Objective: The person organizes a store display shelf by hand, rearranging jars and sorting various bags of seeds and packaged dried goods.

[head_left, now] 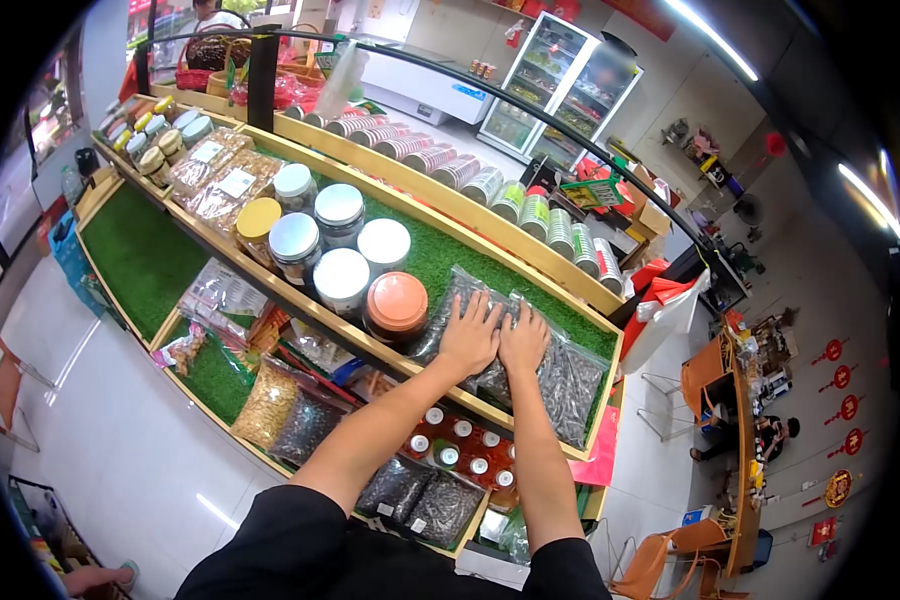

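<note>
My left hand (470, 333) lies flat on a clear plastic bag (437, 318) of dark, greyish seeds that look like sunflower seeds. Beside it, my right hand (523, 338) presses with outstretched fingers on the neighbouring bags, close to another clear bag (576, 392) of the same seeds. Both hands are open and grip nothing. The bags rest side by side at the right end of a wooden shelf tray (595, 440) lined with green artificial grass. A jar with an orange lid (397, 302) stands just left of my left hand.
Several jars with white lids (341, 276) and a yellow-lidded jar (259, 218) line the tray. Behind runs a row of cans (457, 171) under a black rail (490, 85). Below are bagged goods (310, 425) and bottles (478, 465). A person (773, 438) sits far right.
</note>
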`<state>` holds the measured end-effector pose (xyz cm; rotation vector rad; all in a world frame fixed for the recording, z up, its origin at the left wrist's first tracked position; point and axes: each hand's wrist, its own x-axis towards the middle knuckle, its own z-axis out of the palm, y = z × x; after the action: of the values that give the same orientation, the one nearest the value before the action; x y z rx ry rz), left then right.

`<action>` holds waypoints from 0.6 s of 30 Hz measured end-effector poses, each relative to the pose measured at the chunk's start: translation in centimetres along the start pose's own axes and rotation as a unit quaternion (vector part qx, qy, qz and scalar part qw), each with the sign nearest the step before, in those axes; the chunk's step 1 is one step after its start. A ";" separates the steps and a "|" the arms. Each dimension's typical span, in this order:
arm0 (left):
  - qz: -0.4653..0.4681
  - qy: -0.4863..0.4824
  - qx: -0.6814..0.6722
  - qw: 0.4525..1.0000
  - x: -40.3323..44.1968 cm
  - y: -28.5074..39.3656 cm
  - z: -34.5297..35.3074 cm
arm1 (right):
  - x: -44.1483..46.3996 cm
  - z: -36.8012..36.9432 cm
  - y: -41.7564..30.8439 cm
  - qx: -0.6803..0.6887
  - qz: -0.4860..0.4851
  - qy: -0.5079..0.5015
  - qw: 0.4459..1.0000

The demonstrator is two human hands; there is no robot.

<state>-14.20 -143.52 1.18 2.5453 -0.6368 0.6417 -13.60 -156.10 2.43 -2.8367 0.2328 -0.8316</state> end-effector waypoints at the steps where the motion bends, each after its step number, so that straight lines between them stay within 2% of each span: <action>1: 0.000 -0.003 0.003 1.000 -0.2 0.1 0.1 | -0.2 -0.1 0.0 -0.002 0.004 0.002 1.000; 2: 0.001 0.001 0.008 1.000 -0.4 0.1 0.0 | -0.2 0.0 0.0 0.000 0.000 0.028 1.000; 6: 0.016 0.014 0.014 1.000 -0.5 0.1 -0.1 | -0.1 -0.1 0.2 0.028 0.033 0.024 0.999; 9: 0.016 0.021 -0.095 0.995 -0.4 0.1 -1.6 | -0.5 -0.2 0.2 0.037 0.047 0.045 0.997; 11: 0.026 -0.053 -0.304 0.951 0.5 0.1 -3.8 | -0.5 -0.4 0.3 0.061 0.017 0.061 0.996; 12: 0.054 -0.018 -0.405 0.913 0.7 1.2 -5.7 | -0.4 -0.4 0.5 0.059 0.028 0.068 0.996; 14: 0.124 0.004 -0.424 0.897 0.8 3.9 -12.6 | -0.7 0.2 0.8 0.071 -0.023 0.101 0.992; 17: 0.228 0.084 -0.456 0.856 -1.4 7.6 -25.9 | -1.1 -2.8 -0.5 0.097 0.013 0.064 0.993; 18: 0.286 0.115 -0.469 0.828 -2.5 7.9 -29.6 | -0.9 0.1 0.8 0.117 0.002 0.058 0.991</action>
<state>-29.99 -133.99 25.81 1.3277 -1.2600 0.5926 -14.37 -156.65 1.73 -2.5728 0.1451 -0.9576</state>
